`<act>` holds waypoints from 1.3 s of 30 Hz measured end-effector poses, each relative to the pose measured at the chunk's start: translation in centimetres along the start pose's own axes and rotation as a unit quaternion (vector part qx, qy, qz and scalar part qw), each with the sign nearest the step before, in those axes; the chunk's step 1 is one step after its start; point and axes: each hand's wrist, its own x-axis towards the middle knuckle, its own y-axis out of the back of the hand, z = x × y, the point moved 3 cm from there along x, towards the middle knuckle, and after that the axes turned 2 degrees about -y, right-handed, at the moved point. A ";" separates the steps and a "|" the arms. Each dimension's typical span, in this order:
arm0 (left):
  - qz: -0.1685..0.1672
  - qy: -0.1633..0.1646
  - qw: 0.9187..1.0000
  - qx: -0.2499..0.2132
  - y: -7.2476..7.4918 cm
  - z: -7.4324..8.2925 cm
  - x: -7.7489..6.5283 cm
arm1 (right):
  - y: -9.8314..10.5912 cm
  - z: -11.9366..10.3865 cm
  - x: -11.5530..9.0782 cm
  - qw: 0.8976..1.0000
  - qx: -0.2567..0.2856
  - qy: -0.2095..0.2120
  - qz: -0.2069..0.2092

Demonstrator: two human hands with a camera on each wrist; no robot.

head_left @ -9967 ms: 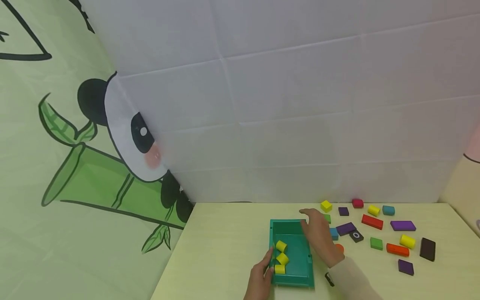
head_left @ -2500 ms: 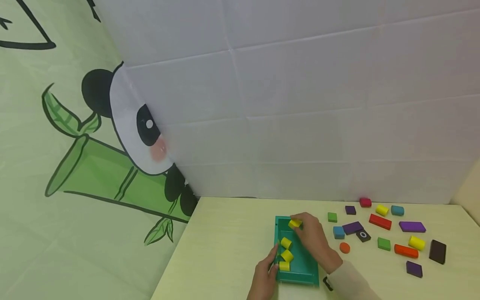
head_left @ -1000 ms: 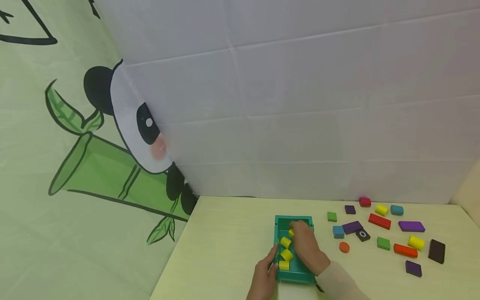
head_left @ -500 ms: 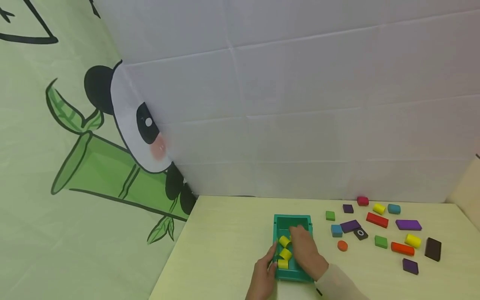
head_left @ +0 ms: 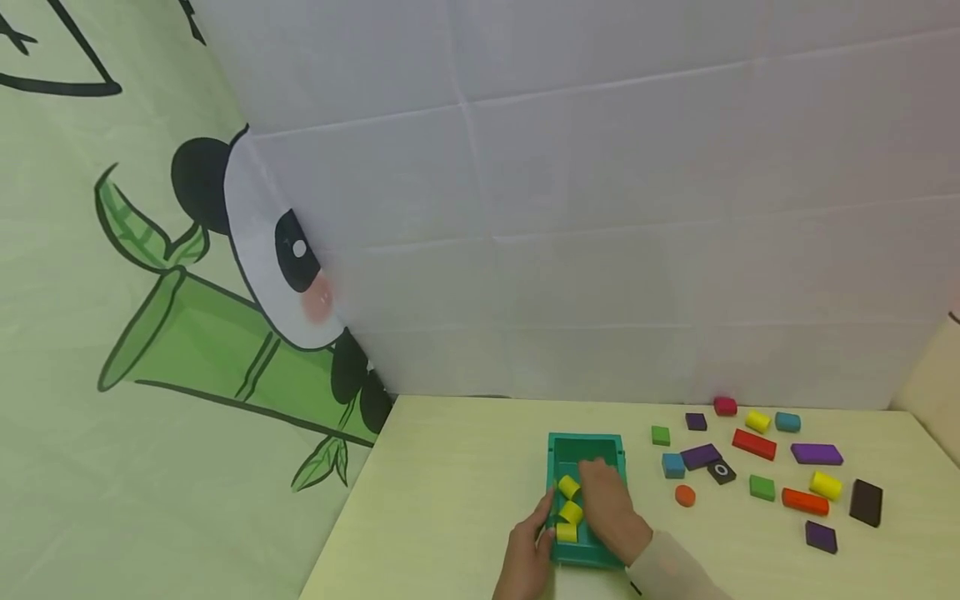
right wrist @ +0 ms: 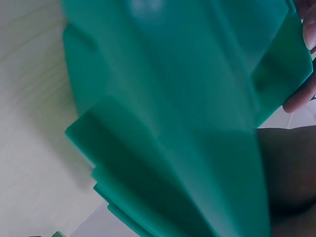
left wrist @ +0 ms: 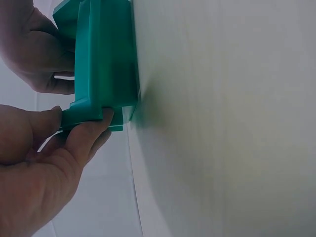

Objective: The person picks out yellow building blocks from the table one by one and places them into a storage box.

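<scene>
A green tray [head_left: 585, 435] lies on the table. My left hand [head_left: 523, 546] grips its left rim, with the thumb on one side of the rim and the fingers on the other in the left wrist view. Three yellow cylinder blocks, the nearest one [head_left: 566, 532] included, lie in a column along the tray's left wall. My right hand [head_left: 609, 504] reaches down inside the tray, fingers curled, just right of the top yellow block [head_left: 568, 487]. Its fingertips, and the fourth yellow cylinder it pinches, are hidden behind the hand. The tray wall [right wrist: 197, 123] fills much of the right wrist view.
Loose blocks are spread over the table's right side, among them a blue cube [head_left: 672, 466], an orange disc [head_left: 685, 496], a red bar [head_left: 754, 444], a yellow cylinder [head_left: 826, 485] and a black slab [head_left: 866, 502]. A pale cloth wall [head_left: 600, 250] stands behind the table.
My right hand has brought a yellow cylinder from beyond the tray into it, then moved lower and nearer, until the cylinder went out of sight. The left hand has kept its grip.
</scene>
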 end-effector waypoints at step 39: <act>0.003 -0.026 1.000 0.007 -0.1 0.0 0.1 | 2.5 -0.7 0.0 1.000 0.021 0.010 0.010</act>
